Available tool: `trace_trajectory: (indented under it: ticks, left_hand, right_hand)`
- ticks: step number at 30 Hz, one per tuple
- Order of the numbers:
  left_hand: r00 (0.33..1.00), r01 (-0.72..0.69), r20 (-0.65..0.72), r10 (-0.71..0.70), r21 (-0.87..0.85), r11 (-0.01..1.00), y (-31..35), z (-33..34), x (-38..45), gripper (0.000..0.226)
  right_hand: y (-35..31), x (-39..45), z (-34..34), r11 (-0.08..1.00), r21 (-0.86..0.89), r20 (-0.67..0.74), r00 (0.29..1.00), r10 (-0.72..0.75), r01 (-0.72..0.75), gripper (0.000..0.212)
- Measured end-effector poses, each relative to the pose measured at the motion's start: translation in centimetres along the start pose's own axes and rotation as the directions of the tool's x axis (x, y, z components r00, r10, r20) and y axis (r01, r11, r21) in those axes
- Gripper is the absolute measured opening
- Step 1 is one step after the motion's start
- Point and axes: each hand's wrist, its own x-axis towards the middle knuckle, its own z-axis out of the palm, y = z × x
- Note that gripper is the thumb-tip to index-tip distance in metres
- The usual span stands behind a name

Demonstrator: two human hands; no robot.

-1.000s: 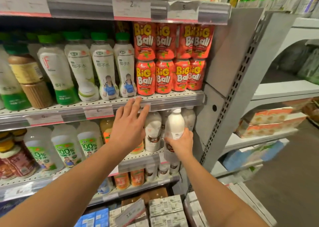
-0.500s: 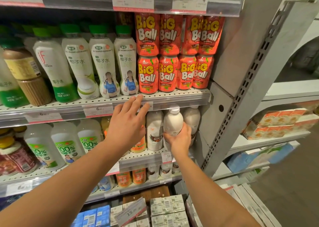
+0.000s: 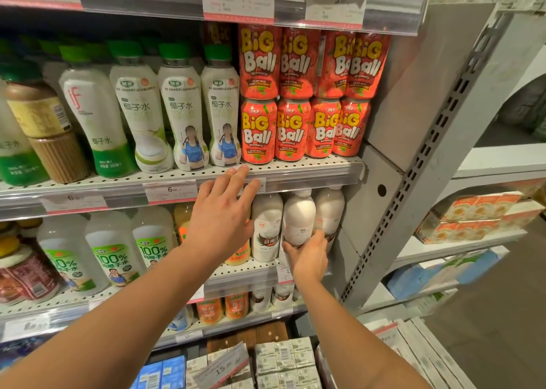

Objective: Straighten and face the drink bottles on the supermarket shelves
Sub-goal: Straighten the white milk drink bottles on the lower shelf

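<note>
My right hand (image 3: 308, 257) grips the lower part of a white milky bottle (image 3: 298, 217) that stands upright on the middle shelf, its plain side toward me. A matching white bottle (image 3: 266, 229) with a coconut label stands to its left and another (image 3: 329, 208) to its right. My left hand (image 3: 223, 211) is spread with straight fingers, its fingertips resting on the front edge of the upper shelf (image 3: 310, 171), and it covers orange-labelled bottles behind it.
Red Big Ball cans (image 3: 291, 93) are stacked two high on the upper shelf beside green-capped coconut water bottles (image 3: 180, 113). More coconut water bottles (image 3: 113, 249) stand at the middle left. Carton packs (image 3: 283, 362) sit low down. A grey upright post (image 3: 437, 152) bounds the right.
My right hand has moved the white bottle up and back under the upper shelf, and set it between its two neighbours. My left hand stays at the shelf edge.
</note>
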Motion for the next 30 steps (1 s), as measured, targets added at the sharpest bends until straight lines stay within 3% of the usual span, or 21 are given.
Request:
trace_trajectory:
  ticks: [3,10,23,30]
  left_hand:
    - [1.000,0.000,-0.009,0.000,0.008,1.000,-0.1,0.2,0.0,0.073]
    - [1.000,0.011,-0.008,-0.011,0.006,1.000,0.1,0.1,0.0,0.079]
    - [0.999,0.053,0.002,-0.053,0.005,0.999,0.3,0.0,0.3,0.091]
    - [0.999,0.046,0.004,-0.046,0.002,0.999,0.2,-0.1,0.3,0.093]
  right_hand:
    - [0.8,-0.5,0.3,0.996,-0.086,0.049,0.998,0.039,-0.035,0.062]
    - [0.5,1.1,0.6,0.995,-0.081,0.068,0.996,0.063,-0.057,0.054]
    - [-0.2,0.6,1.0,0.997,-0.002,0.055,0.995,0.078,-0.078,0.073]
    - [-0.3,1.6,1.1,0.998,-0.045,0.059,0.997,0.040,-0.037,0.065]
